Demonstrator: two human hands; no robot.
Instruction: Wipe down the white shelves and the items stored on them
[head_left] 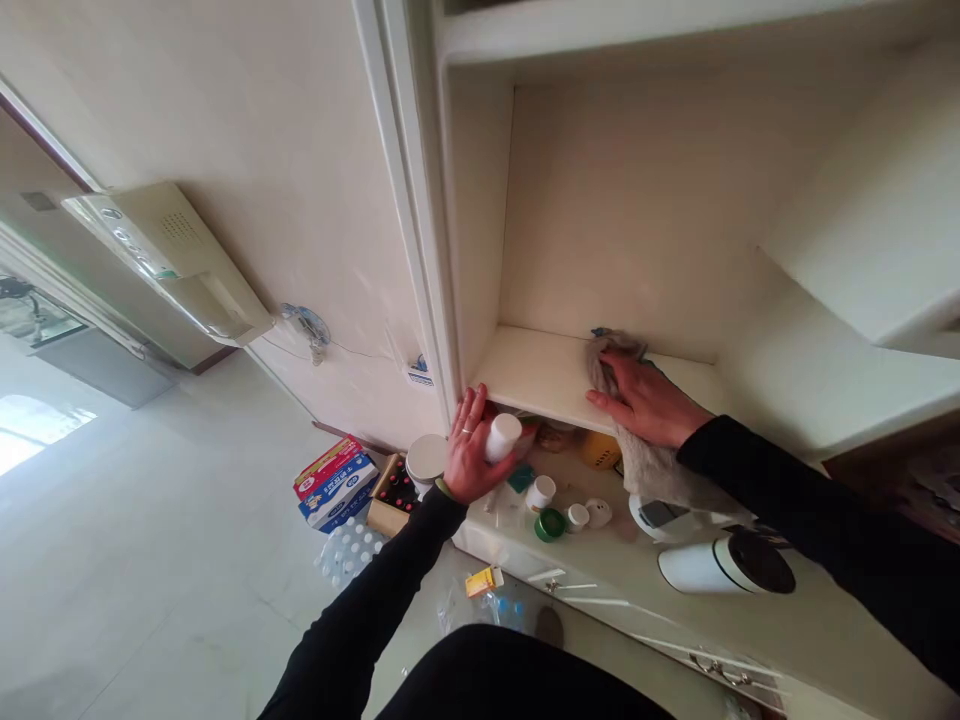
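Observation:
My left hand (471, 450) grips a white plastic bottle (502, 437) with a white cap, at the front edge of a white shelf (540, 375). My right hand (646, 398) lies on a grey cloth (609, 365), pressing it against the shelf's surface. More of the cloth, a pale fuzzy length (652, 470), hangs down below the shelf edge. Under the shelf, on the white countertop (630, 590), stand small white bottles (541, 492), a green lid (550, 524) and a yellow container (600, 450).
A white cylindrical container with a black lid (726, 562) and a white device (660, 517) stand on the countertop near my right arm. On the floor are boxes (335, 483), a pack of water bottles (349, 552) and a crate of dark bottles (394, 495). A wall-mounted white unit (169, 260) hangs at the left.

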